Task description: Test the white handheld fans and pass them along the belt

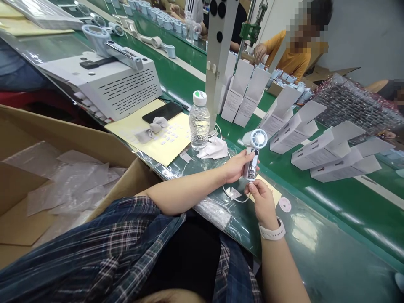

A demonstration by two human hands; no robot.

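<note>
My left hand [236, 166] is wrapped round the handle of a small pale blue and white handheld fan [258, 138], which stands upright with its round head at the top. A shiny panel shows on the handle. Just below, the fingers of my right hand [262, 198] pinch at the bottom end of the handle. A thin white cable [240, 201] loops from the table into that pinch; its plug is hidden by my fingers. A crumpled white cloth [215, 148] lies beyond my left wrist. Under my hands is a yellow sheet [272, 190] with a pink round sticker [285, 205] beside it.
A water bottle [199, 122] stands near a metal post [217, 63]. Phone [162, 112] and yellow paper lie further left, before a white vented box [126, 86] carrying another fan. Several open white cartons [328, 147] stand on the green belt. A cardboard box [126, 185] with plastic bags is left. Co-workers sit opposite.
</note>
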